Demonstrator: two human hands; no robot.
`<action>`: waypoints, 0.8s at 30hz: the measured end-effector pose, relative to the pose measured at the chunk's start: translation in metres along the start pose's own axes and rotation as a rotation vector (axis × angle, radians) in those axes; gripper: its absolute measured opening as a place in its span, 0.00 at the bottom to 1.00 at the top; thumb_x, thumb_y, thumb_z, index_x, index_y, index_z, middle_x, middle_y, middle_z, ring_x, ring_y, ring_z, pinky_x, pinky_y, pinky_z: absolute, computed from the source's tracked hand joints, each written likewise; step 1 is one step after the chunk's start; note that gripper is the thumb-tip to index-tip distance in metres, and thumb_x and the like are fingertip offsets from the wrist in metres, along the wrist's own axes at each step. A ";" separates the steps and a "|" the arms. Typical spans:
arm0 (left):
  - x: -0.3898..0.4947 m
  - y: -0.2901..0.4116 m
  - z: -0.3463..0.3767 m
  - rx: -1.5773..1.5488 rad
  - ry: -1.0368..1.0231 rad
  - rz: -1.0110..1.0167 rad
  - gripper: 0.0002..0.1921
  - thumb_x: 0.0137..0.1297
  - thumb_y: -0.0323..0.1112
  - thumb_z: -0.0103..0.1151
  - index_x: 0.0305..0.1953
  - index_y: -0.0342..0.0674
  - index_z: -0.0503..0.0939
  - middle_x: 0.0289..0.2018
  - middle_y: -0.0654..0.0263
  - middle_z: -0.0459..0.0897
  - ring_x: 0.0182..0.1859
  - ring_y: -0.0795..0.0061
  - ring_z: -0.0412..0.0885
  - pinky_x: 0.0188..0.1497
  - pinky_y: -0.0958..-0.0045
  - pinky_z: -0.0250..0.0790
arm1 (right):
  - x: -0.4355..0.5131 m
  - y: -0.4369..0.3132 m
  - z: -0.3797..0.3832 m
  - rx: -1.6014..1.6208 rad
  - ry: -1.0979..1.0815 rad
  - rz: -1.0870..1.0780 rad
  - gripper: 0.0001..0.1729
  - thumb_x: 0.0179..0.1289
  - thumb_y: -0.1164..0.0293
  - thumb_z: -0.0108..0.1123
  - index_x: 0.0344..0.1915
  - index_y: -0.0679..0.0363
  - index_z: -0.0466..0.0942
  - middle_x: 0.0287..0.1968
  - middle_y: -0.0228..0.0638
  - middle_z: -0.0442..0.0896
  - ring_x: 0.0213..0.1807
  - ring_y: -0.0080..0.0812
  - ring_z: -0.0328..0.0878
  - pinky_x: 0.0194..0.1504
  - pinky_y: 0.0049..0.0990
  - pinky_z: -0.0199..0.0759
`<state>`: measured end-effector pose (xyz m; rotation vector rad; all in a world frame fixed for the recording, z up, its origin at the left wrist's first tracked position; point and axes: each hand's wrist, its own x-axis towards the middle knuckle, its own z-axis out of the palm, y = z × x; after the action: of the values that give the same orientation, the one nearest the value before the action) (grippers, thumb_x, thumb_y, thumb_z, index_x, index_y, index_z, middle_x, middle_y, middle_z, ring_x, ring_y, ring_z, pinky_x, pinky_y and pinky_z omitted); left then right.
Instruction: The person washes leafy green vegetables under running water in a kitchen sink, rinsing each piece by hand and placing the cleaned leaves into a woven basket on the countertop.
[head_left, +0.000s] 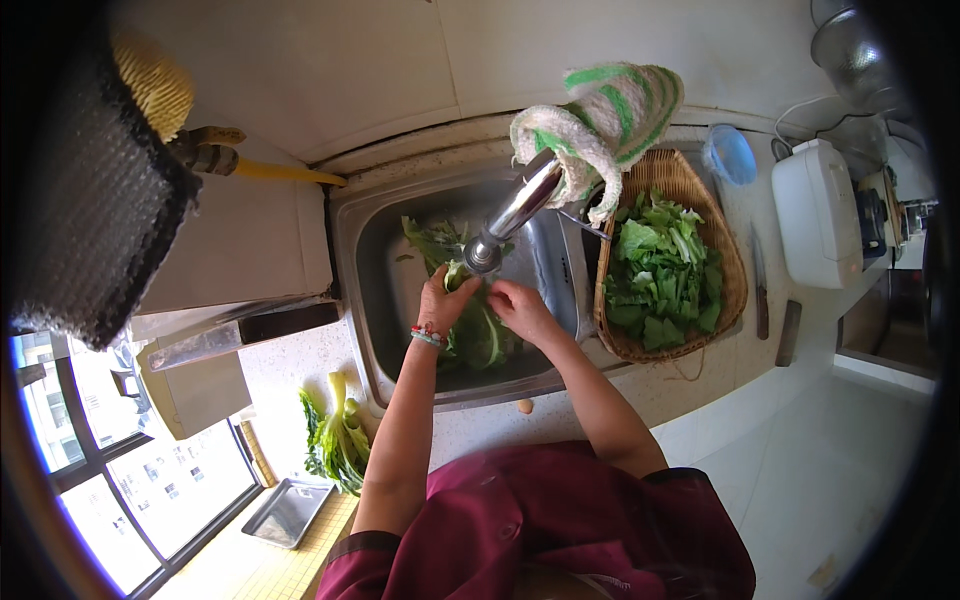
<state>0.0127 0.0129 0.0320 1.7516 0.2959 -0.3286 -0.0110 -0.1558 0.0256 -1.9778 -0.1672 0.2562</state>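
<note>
Under the chrome faucet (517, 206), my left hand (442, 302) grips the pale stem end of a leafy green vegetable (480, 337) in the steel sink (555, 247). My right hand (523, 311) is beside it, its fingers bent in at the leaves; whether they pinch a leaf is hidden. More loose leaves (427, 234) lie in the basin beyond my left hand. To the right of the sink, a wicker basket (733, 262) holds a heap of cut greens (660, 262).
A green-striped towel (622, 112) hangs over the faucet. A knife (760, 289), a dark flat handle-like piece (788, 334), a blue bowl (731, 155) and a white appliance (814, 214) lie right. Leafy greens (337, 435) and a metal tray (289, 511) are at left.
</note>
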 end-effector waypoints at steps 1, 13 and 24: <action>0.001 -0.001 -0.002 0.073 0.012 0.031 0.11 0.54 0.37 0.63 0.33 0.36 0.78 0.22 0.68 0.79 0.24 0.85 0.71 0.27 0.77 0.65 | -0.001 -0.003 -0.003 -0.022 0.037 -0.007 0.06 0.57 0.74 0.58 0.34 0.64 0.73 0.27 0.44 0.77 0.27 0.38 0.76 0.31 0.29 0.68; 0.001 -0.004 0.002 -0.120 0.006 -0.101 0.10 0.57 0.34 0.58 0.38 0.36 0.78 0.23 0.68 0.81 0.25 0.85 0.76 0.26 0.80 0.66 | 0.023 -0.013 0.007 0.017 0.190 -0.042 0.14 0.58 0.75 0.56 0.45 0.63 0.69 0.31 0.50 0.77 0.34 0.54 0.74 0.33 0.39 0.68; 0.014 -0.012 -0.002 -0.009 0.073 0.082 0.09 0.58 0.34 0.60 0.36 0.36 0.79 0.24 0.72 0.79 0.27 0.88 0.71 0.29 0.79 0.64 | 0.024 -0.001 0.022 0.004 0.199 0.025 0.15 0.57 0.77 0.57 0.45 0.60 0.69 0.32 0.50 0.78 0.37 0.55 0.75 0.34 0.40 0.68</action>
<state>0.0212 0.0177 0.0164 1.7640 0.2767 -0.2048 0.0062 -0.1301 0.0156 -1.9891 -0.0140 0.0745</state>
